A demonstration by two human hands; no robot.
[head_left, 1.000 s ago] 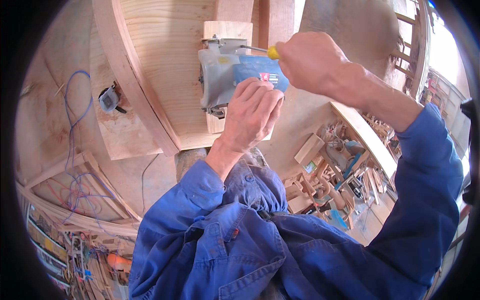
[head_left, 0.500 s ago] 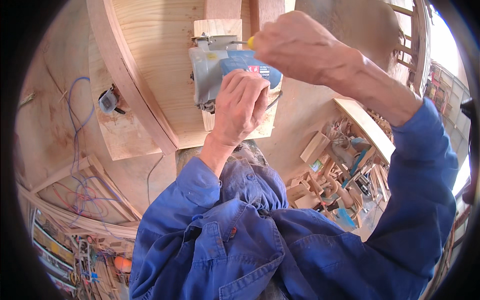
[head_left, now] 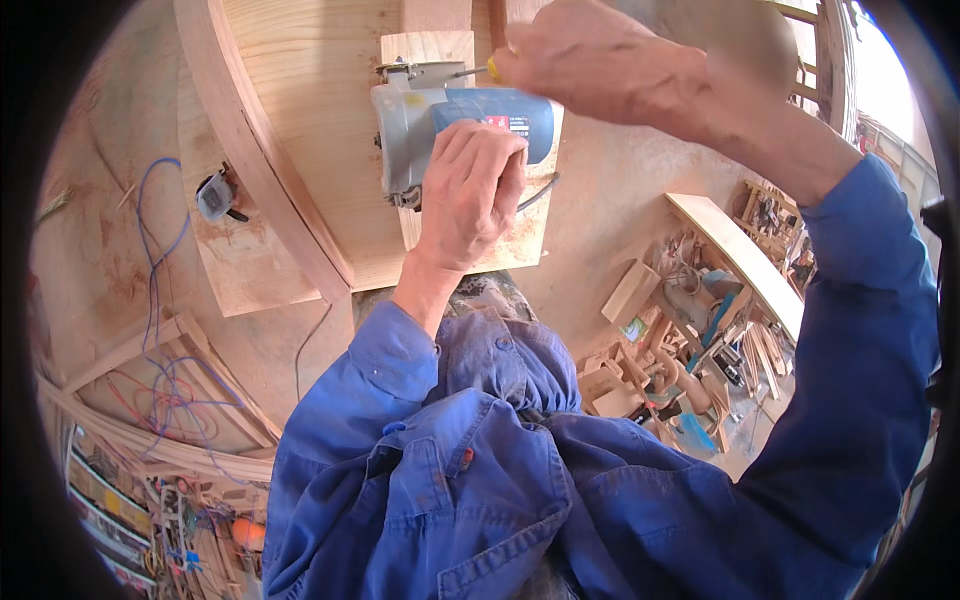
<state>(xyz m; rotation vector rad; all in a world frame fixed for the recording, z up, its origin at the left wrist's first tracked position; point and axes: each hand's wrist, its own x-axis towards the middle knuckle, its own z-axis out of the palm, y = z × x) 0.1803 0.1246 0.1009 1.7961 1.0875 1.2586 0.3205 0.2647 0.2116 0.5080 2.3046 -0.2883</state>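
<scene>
A power tool with a blue body and a grey metal housing lies on a short wooden board on the workbench. My left hand is closed over the near side of its blue body, fingers curled. Beyond it, my right hand grips a screwdriver; a bit of its yellow handle shows, and the rest is hidden in the fist. The screwdriver's thin metal shaft points left, its tip at the metal bracket on the tool's far side.
A long wooden beam crosses the bench top on the left. Beside it sits a small grey tape measure. Blue hose trails on the floor. Wood offcuts and a leaning board stand at the right.
The view has shifted slightly, with the tool and both hands a little higher and further left. My right fist has turned slightly; the screwdriver stays at the bracket. My left hand keeps its hold.
</scene>
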